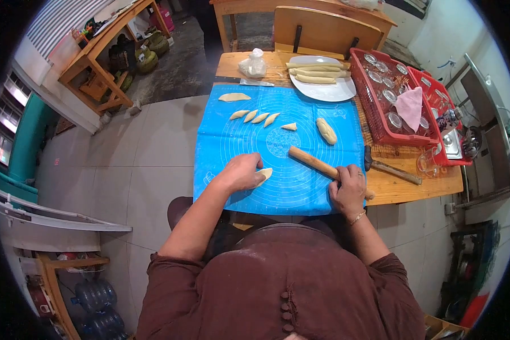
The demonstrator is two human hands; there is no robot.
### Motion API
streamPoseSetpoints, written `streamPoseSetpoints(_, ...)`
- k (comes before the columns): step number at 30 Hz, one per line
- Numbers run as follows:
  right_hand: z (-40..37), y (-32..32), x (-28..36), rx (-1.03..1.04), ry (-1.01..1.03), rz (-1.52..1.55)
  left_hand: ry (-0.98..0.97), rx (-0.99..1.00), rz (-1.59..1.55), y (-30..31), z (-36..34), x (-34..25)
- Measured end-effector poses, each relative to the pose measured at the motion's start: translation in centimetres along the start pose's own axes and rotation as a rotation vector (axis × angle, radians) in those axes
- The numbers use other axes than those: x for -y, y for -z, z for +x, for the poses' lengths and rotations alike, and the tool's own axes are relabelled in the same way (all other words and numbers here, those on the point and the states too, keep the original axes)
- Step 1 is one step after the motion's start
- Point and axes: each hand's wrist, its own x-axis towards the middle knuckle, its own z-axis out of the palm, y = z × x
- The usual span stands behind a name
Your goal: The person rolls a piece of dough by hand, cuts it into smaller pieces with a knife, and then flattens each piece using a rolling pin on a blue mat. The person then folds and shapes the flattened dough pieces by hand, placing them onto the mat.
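Note:
My left hand [242, 171] is closed on the edge of a flat piece of dough [265, 177] near the front of the blue baking mat [221, 146]. Under my right hand [349, 190] lies a wooden rolling pin [314, 162], slanting across the mat, with my fingers wrapped over its near end. Several small cut dough pieces [250, 116] form a row beyond my left hand, and a small dough wedge [289, 126] sits to their right. A thicker dough roll [326, 131] rests farther right. One longer flat dough piece [234, 97] is at the mat's far left.
Behind the mat are a knife [256, 83], a knotted plastic bag [253, 64] and a white plate [339, 93] with long dough strips. Red baskets [379, 129] of glasses stand at the right. A hammer-like wooden-handled tool [399, 171] and a glass [428, 163] lie nearer.

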Motion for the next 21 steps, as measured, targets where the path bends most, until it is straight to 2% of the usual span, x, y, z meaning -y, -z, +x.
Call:
streamPoseSetpoints(5, 0.0, 0.0, 0.0, -0.016, 0.012, -0.010, 0.003, 0.066, 0.017, 0.4, -0.1, -0.8)
streamPoseSetpoints(7, 0.0, 0.0, 0.0, 0.007, -0.003, 0.000, -0.018, 0.002, -0.175, 0.4, -0.4, -1.0)
streamPoseSetpoints(8, 0.0, 0.1, 0.0, 0.008, -0.003, 0.001, -0.018, 0.003, -0.175, 0.6, -0.6, -1.3)
streamPoseSetpoints(10, 0.0, 0.1, 0.1, 0.010, -0.008, 0.006, 0.085, 0.110, -0.606, 1.0, -0.9, -2.0)
streamPoseSetpoints(11, 0.0, 0.0, 0.1, 0.010, -0.006, 0.007, 0.085, 0.108, -0.606, 0.7, -0.8, -1.9)
streamPoseSetpoints(13, -0.1, -0.1, 0.0, 0.001, -0.011, -0.001, -0.016, 0.053, -1.006, -0.8, -0.6, -1.3)
streamPoseSetpoints(17, -0.1, 0.0, 0.0, -0.016, 0.010, 0.007, 0.120, -0.101, -0.777, -3.1, -0.5, 0.1)
streamPoseSetpoints(19, 0.0, 0.1, 0.1, -0.001, -0.002, 0.008, 0.124, -0.394, -0.064, -3.7, -1.2, 0.3)
streamPoseSetpoints(20, 0.0, 0.1, 0.1, 0.000, -0.001, 0.008, 0.125, -0.394, -0.064, -3.9, -1.5, 0.1)
streamPoseSetpoints(21, -0.1, 0.1, 0.1, -0.006, 0.001, 0.003, 0.124, -0.512, -0.019, -3.8, -2.0, -0.6)
